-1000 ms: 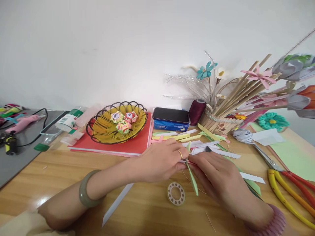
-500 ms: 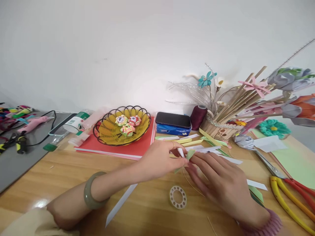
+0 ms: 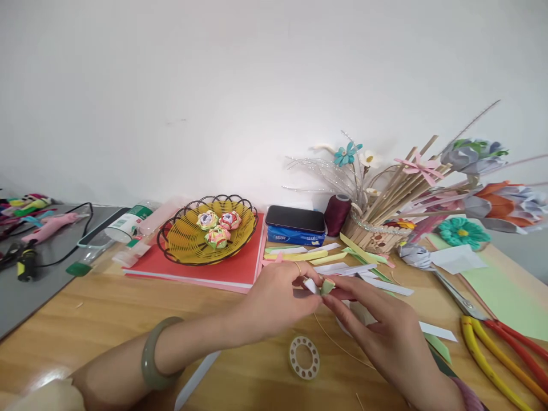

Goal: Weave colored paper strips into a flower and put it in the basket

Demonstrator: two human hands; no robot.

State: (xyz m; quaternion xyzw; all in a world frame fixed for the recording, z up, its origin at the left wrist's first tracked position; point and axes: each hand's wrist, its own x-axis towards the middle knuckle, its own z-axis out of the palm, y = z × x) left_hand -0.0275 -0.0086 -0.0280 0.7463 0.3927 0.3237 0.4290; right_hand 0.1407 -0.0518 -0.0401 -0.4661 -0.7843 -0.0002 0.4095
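My left hand and my right hand meet above the wooden table, both pinching a small folded paper piece of white, green and pink strips. A thin wire trails down from the piece toward the table. My left wrist wears a green bangle and a ring shows on a left finger. A small ring-shaped tape roll lies just below my hands. Loose paper strips in yellow, green, white and pink lie beyond my fingers.
A wire basket with three paper roses sits on red card. Behind are a black phone on a blue tissue pack, a maroon thread spool, and a holder of sticks and paper flowers. Scissors and yellow-handled pliers lie right.
The long green strip that hung down has been folded in, leaving a compact piece between my fingertips. My hands have shifted slightly, and the camera tilted.
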